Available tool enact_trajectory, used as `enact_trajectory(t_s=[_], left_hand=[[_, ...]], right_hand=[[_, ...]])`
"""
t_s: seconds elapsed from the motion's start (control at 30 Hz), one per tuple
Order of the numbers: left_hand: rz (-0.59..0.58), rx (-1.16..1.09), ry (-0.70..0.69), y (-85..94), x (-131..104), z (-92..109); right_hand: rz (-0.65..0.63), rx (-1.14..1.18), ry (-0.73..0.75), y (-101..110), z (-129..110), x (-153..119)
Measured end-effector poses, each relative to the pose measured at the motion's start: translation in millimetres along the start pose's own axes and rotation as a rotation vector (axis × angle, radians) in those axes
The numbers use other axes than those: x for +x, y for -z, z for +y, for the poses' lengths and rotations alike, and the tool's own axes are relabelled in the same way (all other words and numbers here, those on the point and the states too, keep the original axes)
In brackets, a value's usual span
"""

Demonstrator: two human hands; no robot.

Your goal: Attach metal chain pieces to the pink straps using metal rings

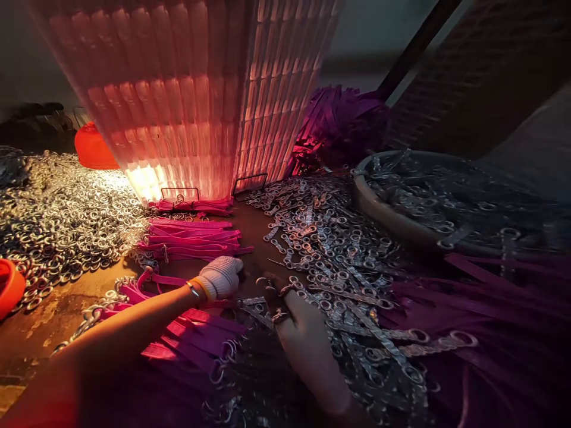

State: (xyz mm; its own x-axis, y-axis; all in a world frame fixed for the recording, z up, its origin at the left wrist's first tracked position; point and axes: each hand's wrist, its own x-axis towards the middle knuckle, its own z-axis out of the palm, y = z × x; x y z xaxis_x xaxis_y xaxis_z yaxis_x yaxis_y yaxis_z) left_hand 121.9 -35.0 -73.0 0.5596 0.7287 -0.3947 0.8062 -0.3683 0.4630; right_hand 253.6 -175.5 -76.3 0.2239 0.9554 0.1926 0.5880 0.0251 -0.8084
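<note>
My left hand, in a white knit glove, is closed above the magenta straps, its fingertips turned away. What it grips is hidden. A magenta strap runs up to its wrist from the left. My right hand, lower and to the right, has its dark-covered fingers bent together around small metal rings at the tips. Beside it lies a heap of flat metal links with ringed ends. Under my left forearm, more magenta straps lie with metal rings at their ends.
Loose metal rings are piled at the left, by an orange bowl. A tall ribbed translucent panel stands lit ahead. A wide basin of metal links sits at the right, and purple straps lie in front of it.
</note>
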Motion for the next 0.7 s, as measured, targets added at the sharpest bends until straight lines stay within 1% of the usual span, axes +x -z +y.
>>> enact_trajectory(t_s=[0.03, 0.07, 0.1, 0.13, 0.2, 0.23, 0.27, 0.37, 0.47, 0.53, 0.63, 0.67, 0.7], left_hand=[[-0.020, -0.045, -0.003, 5.2, -13.8, -5.6], [-0.048, -0.135, -0.003, 10.4, -29.5, -11.4], [-0.075, -0.278, -0.005, 14.9, -46.4, -16.9], [-0.098, -0.479, -0.003, 18.3, -63.5, -21.6], [-0.103, -0.856, 0.003, 20.6, -95.1, -28.1], [-0.088, -0.986, 0.007, 19.6, -108.1, -29.8], [-0.067, -1.052, 0.012, 17.6, -118.8, -30.6], [-0.024, -1.111, 0.032, 8.6, -137.5, -30.7], [0.001, -1.108, 0.043, 1.1, -143.1, -30.8], [0.019, -1.053, 0.018, -1.4, -143.4, -31.3], [0.154, -0.859, -0.079, -1.4, -141.8, -33.5], [0.183, -0.820, -0.099, -0.8, -141.0, -34.8], [0.171, -0.816, -0.104, -0.2, -140.2, -36.3]], right_hand=[[-0.033, 0.014, 0.025, -0.1, -5.3, 0.9], [-0.067, 0.021, 0.055, -0.7, -11.2, 1.9], [-0.104, 0.016, 0.086, -2.1, -17.5, 3.0], [-0.144, -0.010, 0.113, -4.4, -24.0, 3.9], [-0.226, -0.138, 0.148, -11.3, -37.0, 4.6], [-0.259, -0.232, 0.159, -15.3, -43.3, 4.2], [-0.283, -0.334, 0.172, -19.4, -49.4, 3.3], [-0.320, -0.595, 0.248, -28.4, -65.4, -1.8], [-0.361, -0.758, 0.372, -32.0, -75.2, -8.0], [-0.361, -0.820, 0.431, -33.7, -76.1, -11.0], [-0.283, -0.845, 0.467, -37.7, -70.1, -13.5], [-0.242, -0.846, 0.483, -39.1, -67.2, -13.9], [-0.204, -0.847, 0.507, -40.3, -64.4, -14.1]])
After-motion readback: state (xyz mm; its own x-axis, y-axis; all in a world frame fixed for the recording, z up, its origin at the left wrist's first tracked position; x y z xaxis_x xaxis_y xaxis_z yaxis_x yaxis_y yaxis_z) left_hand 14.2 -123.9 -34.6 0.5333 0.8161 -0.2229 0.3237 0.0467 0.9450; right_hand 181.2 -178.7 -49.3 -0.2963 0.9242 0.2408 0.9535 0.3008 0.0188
